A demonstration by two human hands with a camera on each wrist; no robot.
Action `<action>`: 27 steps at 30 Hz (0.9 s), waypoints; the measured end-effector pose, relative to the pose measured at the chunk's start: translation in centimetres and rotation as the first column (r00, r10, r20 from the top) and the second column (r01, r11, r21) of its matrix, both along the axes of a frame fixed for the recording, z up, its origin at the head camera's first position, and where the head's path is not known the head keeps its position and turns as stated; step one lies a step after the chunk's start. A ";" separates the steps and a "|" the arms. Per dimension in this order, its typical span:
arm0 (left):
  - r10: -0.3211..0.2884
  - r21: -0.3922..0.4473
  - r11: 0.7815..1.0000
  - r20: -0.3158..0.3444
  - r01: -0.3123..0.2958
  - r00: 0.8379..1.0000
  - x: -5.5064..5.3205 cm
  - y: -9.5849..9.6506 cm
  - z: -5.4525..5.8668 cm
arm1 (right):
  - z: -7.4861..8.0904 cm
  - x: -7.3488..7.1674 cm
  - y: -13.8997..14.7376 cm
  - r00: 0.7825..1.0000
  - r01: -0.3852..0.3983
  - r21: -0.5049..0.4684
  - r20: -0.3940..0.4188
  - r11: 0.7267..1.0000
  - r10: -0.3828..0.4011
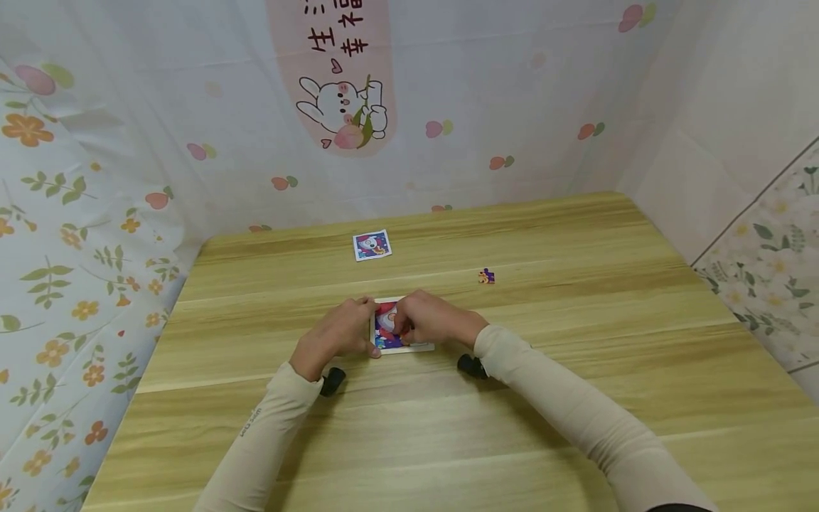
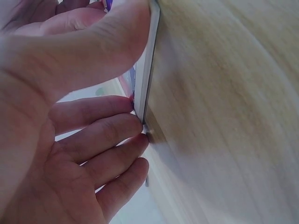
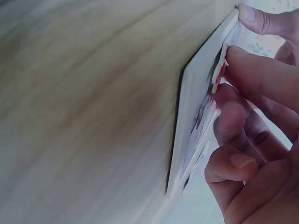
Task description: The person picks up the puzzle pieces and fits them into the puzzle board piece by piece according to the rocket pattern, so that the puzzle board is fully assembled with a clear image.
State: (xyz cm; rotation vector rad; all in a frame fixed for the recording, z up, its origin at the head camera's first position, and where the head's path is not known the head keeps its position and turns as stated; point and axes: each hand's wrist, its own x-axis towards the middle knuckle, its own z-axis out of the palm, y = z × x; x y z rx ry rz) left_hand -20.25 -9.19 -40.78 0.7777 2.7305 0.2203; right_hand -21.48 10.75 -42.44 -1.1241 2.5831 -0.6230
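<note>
A small jigsaw puzzle board (image 1: 409, 348) with a white border and a red and purple picture lies flat on the table. My left hand (image 1: 342, 328) holds it by the left side, thumb at the near corner and fingers at the far one. Over the board's right part, my right hand (image 1: 430, 318) pinches a puzzle piece (image 3: 218, 74). That piece is tilted, partly raised off the board (image 3: 183, 107) in the right wrist view. The right fingers hide much of the picture.
One loose purple and orange puzzle piece (image 1: 487, 276) lies to the right, beyond the board. A square picture card (image 1: 372, 245) lies farther back on the wooden table (image 1: 563, 263). Patterned cloth (image 1: 480, 92) hangs along the table's back edge.
</note>
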 end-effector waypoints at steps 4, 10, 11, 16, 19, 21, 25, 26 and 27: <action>-0.004 0.001 1.000 -0.004 0.004 1.000 0.0 0.0 0.1 | 0.2 0.1 0.0 1.000 -0.011 0.013 -0.016 1.000 0.011; -0.011 0.005 1.000 -0.003 0.011 1.000 0.1 -0.1 0.0 | 0.3 0.2 0.1 1.000 -0.028 0.049 -0.001 0.998 0.028; -0.013 0.005 1.000 -0.005 0.013 1.000 0.1 -0.1 0.0 | 0.3 0.2 0.1 1.000 -0.029 0.057 0.001 0.998 0.029; -0.015 0.009 1.000 0.001 0.015 1.000 0.0 -0.1 0.0 | 0.4 0.2 0.2 0.999 -0.040 0.063 0.000 0.997 0.040; -0.009 0.009 1.000 0.011 0.009 1.000 0.0 -0.1 0.0 | 0.2 0.1 0.4 0.998 -0.056 0.054 -0.003 0.997 0.056; -0.008 0.010 1.000 0.013 0.008 1.000 0.0 -0.1 0.0 | 0.2 0.1 0.5 0.997 -0.070 0.048 -0.014 0.996 0.071; -0.006 0.004 1.000 0.009 0.006 1.000 0.0 0.0 0.1 | 0.0 0.0 0.4 0.995 -0.083 0.043 -0.043 0.996 0.084; -0.005 0.004 1.000 0.010 0.005 1.000 0.0 0.0 0.1 | 0.0 0.1 0.4 0.995 -0.080 0.042 -0.053 0.996 0.082; -0.005 0.006 1.000 0.011 0.004 1.000 0.0 0.1 0.1 | -0.1 0.1 0.4 0.995 -0.073 0.048 -0.061 0.996 0.076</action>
